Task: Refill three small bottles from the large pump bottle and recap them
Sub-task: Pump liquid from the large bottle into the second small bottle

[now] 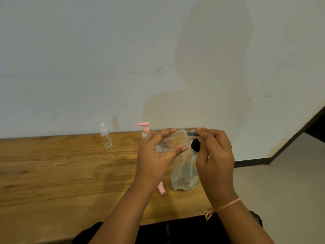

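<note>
Wooden surface [61,173] runs along a white wall [88,59]. Near its right edge, a pink piece [161,189] lies flat, just beside a big clear bottle [184,173] that stands upright.

Above that bottle, the left hand [154,155] grips a small bottle [175,138], thumb under and fingers over. It is tipped on its side with the dark threaded neck pointing right, probably so the other hand can get at the opening.

The right hand [216,152] has curled fingers [202,131] with their tips at that neck. A black cap [195,145] sits just below them. I cannot tell whether they hold it or whether it rests on the big bottle.

At the far edge stands a pink pump bottle [145,130], partly hidden behind the left hand. A white-capped bottle [106,138] stands well to its left, out of the way.
</note>
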A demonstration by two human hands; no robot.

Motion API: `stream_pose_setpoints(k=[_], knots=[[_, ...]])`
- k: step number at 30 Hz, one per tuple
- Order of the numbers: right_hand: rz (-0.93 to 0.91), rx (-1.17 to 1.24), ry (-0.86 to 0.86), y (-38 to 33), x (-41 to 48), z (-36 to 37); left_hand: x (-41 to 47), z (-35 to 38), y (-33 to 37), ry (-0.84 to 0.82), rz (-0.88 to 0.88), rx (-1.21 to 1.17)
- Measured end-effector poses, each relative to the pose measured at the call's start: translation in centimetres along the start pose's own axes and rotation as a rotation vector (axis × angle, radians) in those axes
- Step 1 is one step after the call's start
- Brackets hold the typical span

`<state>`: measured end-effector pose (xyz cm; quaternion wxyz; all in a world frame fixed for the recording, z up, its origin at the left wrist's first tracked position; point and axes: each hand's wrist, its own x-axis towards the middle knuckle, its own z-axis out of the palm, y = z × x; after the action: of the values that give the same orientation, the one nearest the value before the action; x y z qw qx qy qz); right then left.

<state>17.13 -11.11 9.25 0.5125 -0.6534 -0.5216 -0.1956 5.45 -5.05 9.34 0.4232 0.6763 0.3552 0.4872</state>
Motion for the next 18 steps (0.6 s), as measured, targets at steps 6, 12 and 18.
stream_pose_setpoints(k=[6,12,18], knots=[[0.02,-0.01,0.043,-1.2,0.7,-0.3,0.1,-0.1,0.4,0.01,0.029,-0.01],[-0.032,-0.113,0.037,-0.6,0.5,0.1,0.1,-0.1,0.4,-0.015,0.006,0.02],[0.034,-0.015,0.011,-0.7,-0.1,0.0,-0.1,-0.1,0.4,-0.026,0.003,0.018]])
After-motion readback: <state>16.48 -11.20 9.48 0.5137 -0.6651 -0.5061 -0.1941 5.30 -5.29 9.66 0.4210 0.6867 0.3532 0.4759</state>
